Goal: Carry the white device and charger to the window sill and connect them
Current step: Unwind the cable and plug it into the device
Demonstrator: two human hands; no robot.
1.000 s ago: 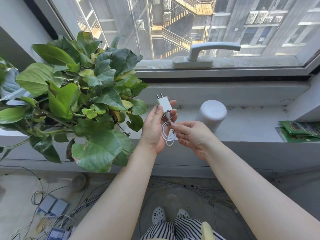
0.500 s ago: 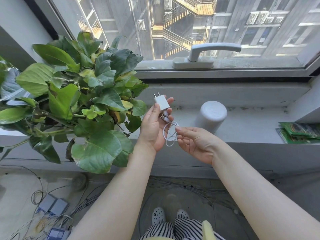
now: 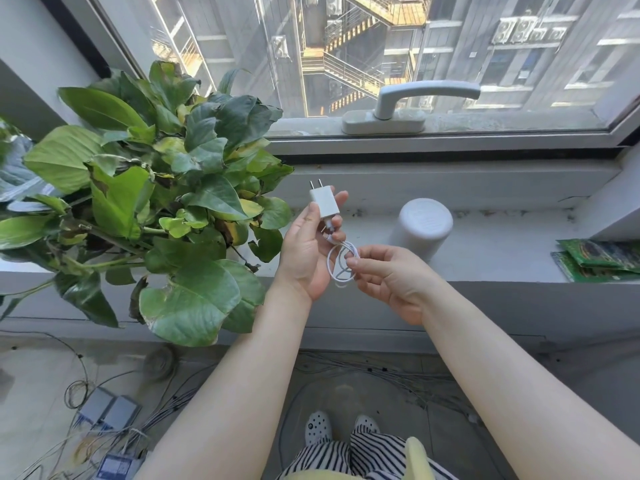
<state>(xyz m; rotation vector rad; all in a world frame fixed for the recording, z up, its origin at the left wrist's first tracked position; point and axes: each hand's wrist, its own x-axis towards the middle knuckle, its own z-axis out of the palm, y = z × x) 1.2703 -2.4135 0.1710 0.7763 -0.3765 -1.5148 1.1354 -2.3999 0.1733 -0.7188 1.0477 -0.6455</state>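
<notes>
Above the window sill (image 3: pixel 512 237), the left hand (image 3: pixel 306 258) is gripping the charger (image 3: pixel 323 204), and the right hand (image 3: pixel 388 278) is pinching its looped cord (image 3: pixel 341 263). The white device (image 3: pixel 420 228) is sitting on the sill. Pulling the loops could knot the cord or tip the device.

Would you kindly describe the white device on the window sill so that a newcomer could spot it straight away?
Start at the grey window handle and drop straight down to the window sill. There stands the white device, an upright cylinder with a flat round top, just beyond the right hand. Unlike the leafy plant to its left and the flat green packets to its right, it is plain, smooth and white.
</notes>
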